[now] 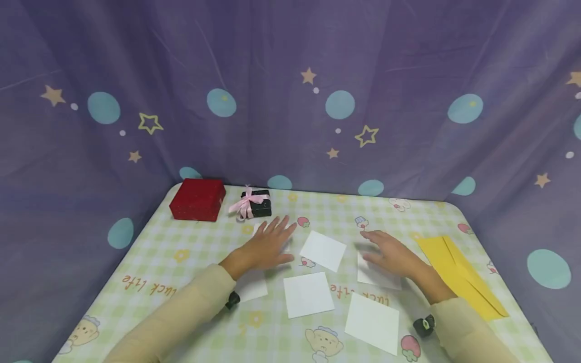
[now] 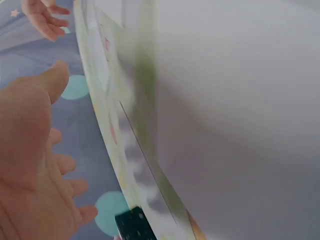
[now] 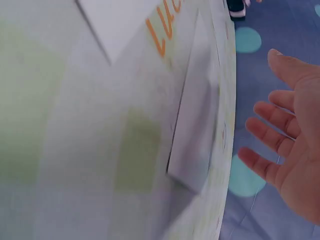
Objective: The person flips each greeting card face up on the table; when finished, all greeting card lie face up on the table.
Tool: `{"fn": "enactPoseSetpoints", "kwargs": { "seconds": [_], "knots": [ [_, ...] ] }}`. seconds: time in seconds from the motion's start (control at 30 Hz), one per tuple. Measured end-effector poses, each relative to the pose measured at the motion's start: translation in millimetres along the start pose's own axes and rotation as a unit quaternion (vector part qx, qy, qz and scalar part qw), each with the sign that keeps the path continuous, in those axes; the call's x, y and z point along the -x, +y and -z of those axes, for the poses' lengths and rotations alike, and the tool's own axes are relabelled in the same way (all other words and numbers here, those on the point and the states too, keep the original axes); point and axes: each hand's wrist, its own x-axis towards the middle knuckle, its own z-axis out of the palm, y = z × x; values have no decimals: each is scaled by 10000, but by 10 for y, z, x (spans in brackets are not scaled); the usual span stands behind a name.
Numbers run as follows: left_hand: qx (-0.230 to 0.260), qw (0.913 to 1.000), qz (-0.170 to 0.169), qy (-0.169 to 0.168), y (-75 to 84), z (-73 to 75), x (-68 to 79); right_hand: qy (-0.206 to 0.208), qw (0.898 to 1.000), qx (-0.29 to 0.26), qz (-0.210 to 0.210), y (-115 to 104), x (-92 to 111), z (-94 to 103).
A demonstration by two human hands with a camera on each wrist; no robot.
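Observation:
Several square white sheets lie spread over the checked tablecloth, one white sheet (image 1: 323,250) between the hands and another white sheet (image 1: 308,295) closer to the body. My left hand (image 1: 268,248), fingers spread and holding nothing, is over two partly hidden sheets on the left; its palm also shows in the left wrist view. On the other side my right hand (image 1: 392,254) hovers over a partly covered white sheet (image 1: 376,275). Its fingers (image 3: 272,122) are relaxed and apart, with nothing in them. One more white sheet (image 1: 373,322) lies near the front.
A red box (image 1: 198,200) stands at the back left, beside a small black gift box (image 1: 260,205) with a pink ribbon bow. On the right lies a yellow envelope (image 1: 463,277). A purple curtain (image 1: 281,141) hangs behind the table.

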Motion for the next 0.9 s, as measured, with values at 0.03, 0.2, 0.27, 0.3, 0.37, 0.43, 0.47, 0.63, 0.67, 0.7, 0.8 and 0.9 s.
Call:
{"fn": "enactPoseSetpoints", "kwargs": {
  "seconds": [0.03,0.2,0.27,0.3,0.37,0.43,0.47,0.63,0.67,0.7,0.8,0.9],
  "knots": [
    [53,10000,-63,17,31,5,-33,59,9999,-108,-45,24,11,25],
    [218,9989,-400,53,206,-35,-246,142,9972,-604,-421,204,137,139],
    [297,9983,-493,-6,284,-61,-319,118,9947,-794,-646,299,223,168],
    [345,9980,-520,-40,324,-72,-349,93,9931,-896,-753,346,270,180],
    [433,9977,-511,-132,414,-76,-391,65,9909,-963,-942,434,362,200],
    [451,9974,-518,-218,516,-83,-446,70,9885,-1005,-1132,508,455,224],
    [441,9973,-530,-257,573,-90,-480,72,9875,-994,-1223,541,502,235],
    [396,9960,-646,-473,862,-177,-674,177,9830,-1073,-1477,643,667,257],
    [418,9956,-663,-510,915,-200,-711,183,9827,-1091,-1484,656,684,246],
    [453,9952,-676,-548,964,-222,-748,182,9821,-1136,-1492,667,697,232],
    [579,9938,-657,-687,1101,-270,-844,171,9795,-1307,-1523,691,722,168],
    [572,9935,-625,-754,1208,-332,-941,153,9753,-1536,-1581,705,742,99]
  ]
}}
